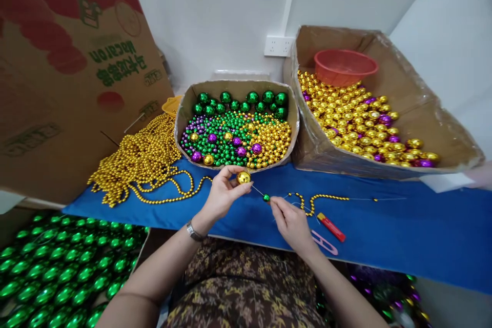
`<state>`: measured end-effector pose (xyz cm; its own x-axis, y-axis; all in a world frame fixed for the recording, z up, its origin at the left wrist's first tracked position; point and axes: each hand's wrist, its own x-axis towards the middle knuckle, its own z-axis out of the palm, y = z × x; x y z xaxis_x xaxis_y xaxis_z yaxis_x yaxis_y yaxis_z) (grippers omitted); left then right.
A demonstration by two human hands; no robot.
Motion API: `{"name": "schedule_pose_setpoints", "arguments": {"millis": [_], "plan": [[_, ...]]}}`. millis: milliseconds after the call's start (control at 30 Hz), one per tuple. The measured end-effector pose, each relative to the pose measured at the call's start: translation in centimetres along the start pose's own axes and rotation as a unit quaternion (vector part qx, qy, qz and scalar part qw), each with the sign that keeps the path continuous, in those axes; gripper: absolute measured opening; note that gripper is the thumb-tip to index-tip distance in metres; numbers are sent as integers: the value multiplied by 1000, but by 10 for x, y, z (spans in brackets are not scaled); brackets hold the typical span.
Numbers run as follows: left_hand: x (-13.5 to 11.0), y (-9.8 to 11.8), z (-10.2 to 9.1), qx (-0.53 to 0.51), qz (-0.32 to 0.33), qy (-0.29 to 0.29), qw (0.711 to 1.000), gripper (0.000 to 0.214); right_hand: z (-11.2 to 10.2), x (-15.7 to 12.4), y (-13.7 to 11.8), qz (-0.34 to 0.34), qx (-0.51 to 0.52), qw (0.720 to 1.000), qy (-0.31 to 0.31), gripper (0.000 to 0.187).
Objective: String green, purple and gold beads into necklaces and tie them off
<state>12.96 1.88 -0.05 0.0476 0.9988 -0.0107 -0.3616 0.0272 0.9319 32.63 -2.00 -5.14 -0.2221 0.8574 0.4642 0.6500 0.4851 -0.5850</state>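
Observation:
My left hand point(223, 192) pinches a large gold bead point(243, 178) between thumb and fingertips, just in front of the small box. My right hand point(290, 220) is closed on a thin needle or thread tip that runs up to the gold bead. A small green bead point(266, 198) sits on that thread between my hands. Behind it the thread carries a short run of small gold beads point(323, 198) across the blue table cover point(403, 230).
A small cardboard box point(184, 107) holds green, gold and purple beads. A larger box point(434, 113) to the right holds gold beads and a red bowl point(345, 65). Gold bead strands point(142, 159) pile at left. A red lighter point(331, 227), pink scissors point(325, 243) and green balls point(57, 271) lie nearby.

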Motion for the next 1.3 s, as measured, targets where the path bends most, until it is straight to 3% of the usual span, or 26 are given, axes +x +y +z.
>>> {"name": "schedule_pose_setpoints", "arguments": {"millis": [200, 400, 667, 767, 867, 933, 1000, 1067, 1133, 1167, 1233, 1300], "plan": [[-2, -2, 1, -23, -42, -7, 999, 46, -1, -1, -6, 16, 45, 999, -11, 22], [-7, -7, 6, -9, -32, -14, 999, 46, 3, -1, -11, 52, 37, 998, -23, 20], [-6, -12, 4, 8, -16, 13, 1000, 45, 11, 3, -8, 79, 110, 989, -56, 20], [-11, -11, 3, 72, -11, -38, 997, 42, 14, 10, -8, 51, 90, 994, -16, 22], [-8, 4, -4, 180, 54, -101, 977, 40, 12, 15, -9, 37, 97, 995, 6, 22], [7, 20, -16, 276, 133, -93, 947, 33, 10, 16, -8, 40, 109, 993, 9, 20], [32, 38, -32, 414, 206, -45, 885, 22, 8, 15, -7, 46, 111, 993, 14, 19], [64, 53, -48, 583, 208, -18, 785, 15, 7, 15, -6, 51, 110, 993, 17, 19], [94, 62, -62, 733, 128, -44, 666, 13, 8, 15, -5, 53, 106, 993, 17, 19], [106, 64, -67, 775, 90, -61, 622, 12, 8, 15, -5, 54, 105, 993, 17, 19], [123, 64, -73, 806, 51, -87, 583, 8, 8, 16, -5, 56, 104, 993, 15, 20], [132, 61, -75, 808, 41, -99, 580, 5, 7, 17, -5, 57, 106, 993, 15, 20]]}}
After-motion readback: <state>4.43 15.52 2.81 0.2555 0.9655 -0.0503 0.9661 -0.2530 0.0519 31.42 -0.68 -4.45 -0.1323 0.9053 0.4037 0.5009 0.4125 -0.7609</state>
